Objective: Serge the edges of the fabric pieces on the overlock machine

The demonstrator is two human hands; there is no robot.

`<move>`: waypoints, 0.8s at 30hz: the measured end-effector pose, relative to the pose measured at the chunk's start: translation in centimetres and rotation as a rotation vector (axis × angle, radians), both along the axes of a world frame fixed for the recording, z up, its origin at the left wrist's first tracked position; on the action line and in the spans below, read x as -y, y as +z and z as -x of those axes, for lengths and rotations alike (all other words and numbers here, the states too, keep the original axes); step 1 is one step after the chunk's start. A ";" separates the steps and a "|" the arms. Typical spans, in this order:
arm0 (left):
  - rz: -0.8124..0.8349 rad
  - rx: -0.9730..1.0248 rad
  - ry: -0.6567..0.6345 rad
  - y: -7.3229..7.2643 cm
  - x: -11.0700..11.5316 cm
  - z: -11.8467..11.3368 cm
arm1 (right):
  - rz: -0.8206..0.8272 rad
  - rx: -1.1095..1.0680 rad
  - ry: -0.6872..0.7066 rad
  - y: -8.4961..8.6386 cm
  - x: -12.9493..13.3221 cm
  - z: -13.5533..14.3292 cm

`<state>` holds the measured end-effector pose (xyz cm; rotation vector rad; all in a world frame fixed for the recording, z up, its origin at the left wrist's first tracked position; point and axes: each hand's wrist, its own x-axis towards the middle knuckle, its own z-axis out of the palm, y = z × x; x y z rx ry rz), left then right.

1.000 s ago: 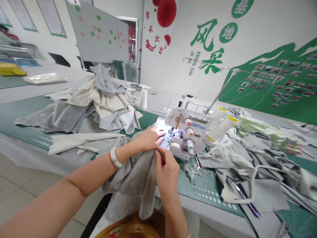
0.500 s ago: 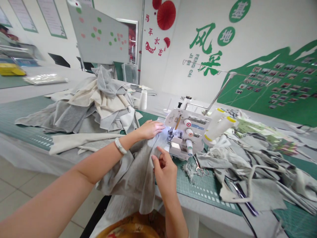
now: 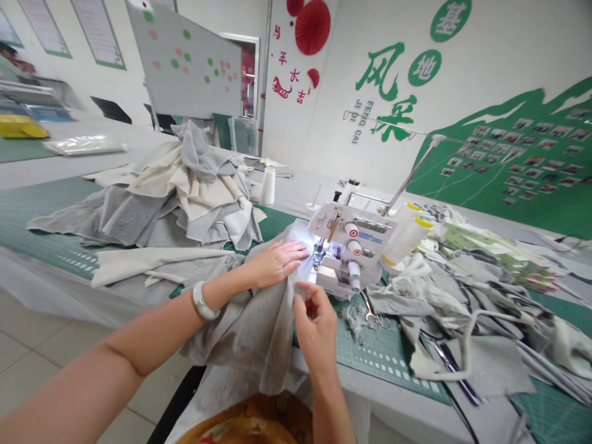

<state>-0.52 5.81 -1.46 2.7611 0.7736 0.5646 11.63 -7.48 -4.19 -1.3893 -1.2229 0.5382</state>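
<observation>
A piece of grey fabric (image 3: 250, 327) hangs over the table's front edge, its upper part lit at the needle area of a white overlock sewing machine (image 3: 348, 229). My left hand (image 3: 279, 262) lies flat on the fabric just left of the presser foot, fingers stretched toward the machine. Lower and to the right, my right hand (image 3: 317, 317) pinches the fabric's edge between thumb and index finger in front of the machine. A pale bangle (image 3: 204, 302) circles my left wrist.
A heap of grey and cream fabric pieces (image 3: 171, 191) lies to the left. Fabric scraps (image 3: 462, 296) spread on the right, near small scissors (image 3: 371, 311) and a dark-handled tool (image 3: 457, 373). A thread cone (image 3: 267, 185) stands behind. Green cutting mats (image 3: 383, 351) cover the table.
My left hand has slid back toward me and flattened on the fabric, uncovering some behind it. My right hand has shifted slightly right with the fabric edge.
</observation>
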 end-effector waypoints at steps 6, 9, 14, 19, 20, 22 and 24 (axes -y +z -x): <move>0.107 -0.065 -0.059 0.0 -3.4 1.0 | 0.038 -0.095 -0.082 -0.5 0.3 -0.7; 0.089 -0.113 -0.049 1.0 -4.1 0.7 | 0.051 -0.103 -0.077 -0.4 0.3 -0.9; -0.076 0.033 -0.044 2.4 -2.2 -0.4 | 0.065 -0.090 -0.053 -0.2 0.3 -0.9; -0.043 0.073 -0.105 2.4 0.5 -1.3 | 0.056 -0.087 -0.107 -0.2 0.4 -1.0; -0.037 0.073 -0.098 2.3 0.6 -1.3 | 0.059 -0.083 -0.124 -0.2 0.4 -1.0; -0.036 0.082 -0.085 1.9 0.3 -1.3 | 0.070 -0.079 -0.149 -0.2 0.4 -1.1; -0.044 0.077 -0.081 1.6 -0.2 -1.2 | 0.080 -0.076 -0.167 -0.2 0.3 -1.2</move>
